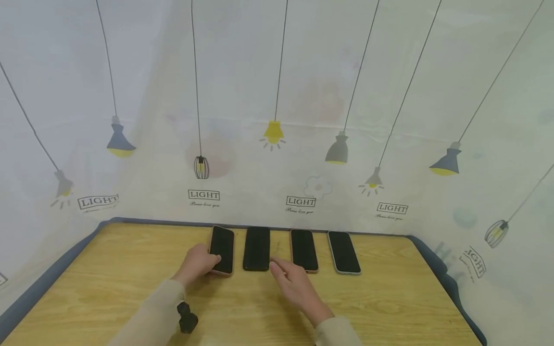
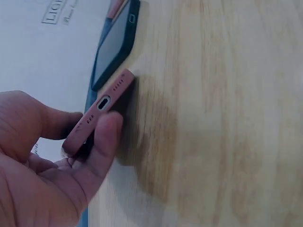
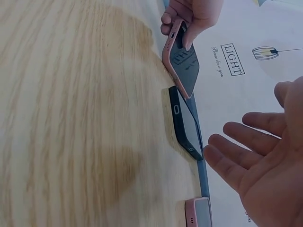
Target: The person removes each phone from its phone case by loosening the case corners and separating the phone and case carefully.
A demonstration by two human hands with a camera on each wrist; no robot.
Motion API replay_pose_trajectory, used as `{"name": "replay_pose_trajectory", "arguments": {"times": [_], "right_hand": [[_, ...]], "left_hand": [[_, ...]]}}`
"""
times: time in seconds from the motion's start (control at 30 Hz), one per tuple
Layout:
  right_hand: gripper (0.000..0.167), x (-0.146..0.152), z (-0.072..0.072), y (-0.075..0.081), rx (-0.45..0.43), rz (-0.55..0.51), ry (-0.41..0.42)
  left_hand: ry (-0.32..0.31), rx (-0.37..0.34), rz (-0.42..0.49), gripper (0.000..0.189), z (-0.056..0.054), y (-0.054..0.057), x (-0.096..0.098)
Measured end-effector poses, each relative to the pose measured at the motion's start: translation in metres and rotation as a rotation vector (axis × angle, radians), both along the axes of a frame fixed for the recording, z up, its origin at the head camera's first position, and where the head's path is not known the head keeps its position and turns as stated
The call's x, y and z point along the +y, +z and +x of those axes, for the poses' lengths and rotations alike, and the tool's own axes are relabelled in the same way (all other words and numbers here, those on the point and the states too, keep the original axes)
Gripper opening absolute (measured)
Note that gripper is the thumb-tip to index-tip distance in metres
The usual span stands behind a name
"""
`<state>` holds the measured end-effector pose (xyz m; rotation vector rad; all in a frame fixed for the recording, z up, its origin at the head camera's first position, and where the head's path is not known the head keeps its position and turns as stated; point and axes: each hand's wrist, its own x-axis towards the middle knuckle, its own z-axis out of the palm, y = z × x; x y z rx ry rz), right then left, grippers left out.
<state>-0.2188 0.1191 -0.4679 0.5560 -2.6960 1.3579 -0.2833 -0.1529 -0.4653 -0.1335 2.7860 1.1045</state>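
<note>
Flat rectangular pink-cased phone [image 1: 223, 245] at left end of row on pale wood-grain counter [image 1: 389, 302]: screen up, long axis runs away from person, port end toward them and lifted. Left hand [image 1: 196, 264] fingers clamped on it, thumb on screen. Right hand [image 1: 298, 288] fingers straight, slightly apart, nothing held. Four phones: two pink-cased (other [image 1: 304, 250]), one black-cased [image 1: 257, 249], one pale-cased [image 1: 345, 252]. Left wrist shows charging port [image 2: 103, 103] and speaker holes [image 2: 118, 85], hidden from head view

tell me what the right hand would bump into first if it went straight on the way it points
Likely the black phone: in the head view, the right hand points forward and left toward its right edge. Height is unclear, so it might pass above.
</note>
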Motion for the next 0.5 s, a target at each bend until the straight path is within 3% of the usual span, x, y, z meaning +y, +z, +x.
{"name": "replay_pose_trajectory", "arguments": {"times": [0.1,0.3,0.5], "right_hand": [[0.048,-0.003,-0.002,0.0,0.008,-0.04,-0.005],[0.043,-0.011,-0.004,0.0,-0.003,-0.088,-0.022],[0.043,-0.017,-0.008,-0.002,-0.064,-0.125,-0.035]], "left_hand": [[0.015,-0.018,0.098,0.022,0.005,0.001,-0.002],[0.001,-0.029,0.199,0.02,0.02,-0.002,-0.003],[-0.018,0.008,0.264,0.019,0.04,-0.002,0.005]]}}
